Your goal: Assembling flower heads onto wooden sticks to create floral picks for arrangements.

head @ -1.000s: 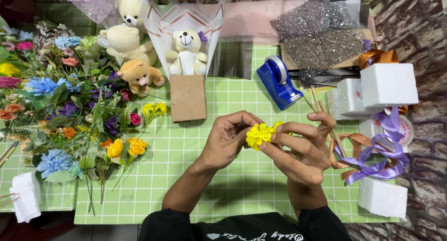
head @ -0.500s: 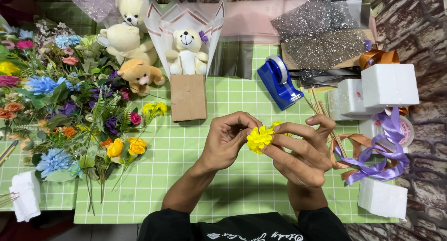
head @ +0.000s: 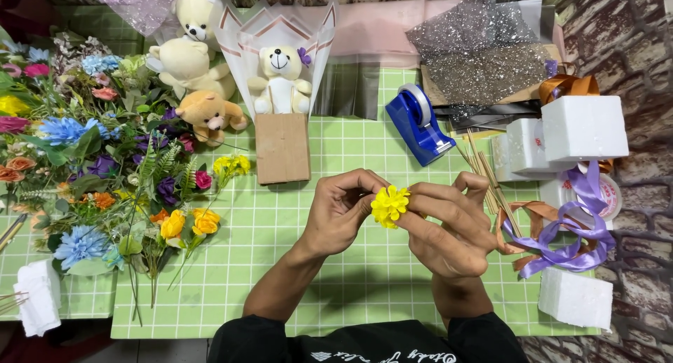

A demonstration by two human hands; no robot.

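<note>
Left hand (head: 341, 210) and right hand (head: 449, 226) both pinch a yellow artificial flower (head: 390, 204), just below the blue tape dispenser (head: 419, 124).

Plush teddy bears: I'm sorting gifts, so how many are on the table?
4: a cream bear at the top, a pale yellow one below it, a tan one by the flowers, a white one inside the paper wrap. Flowers may hide more.
</note>
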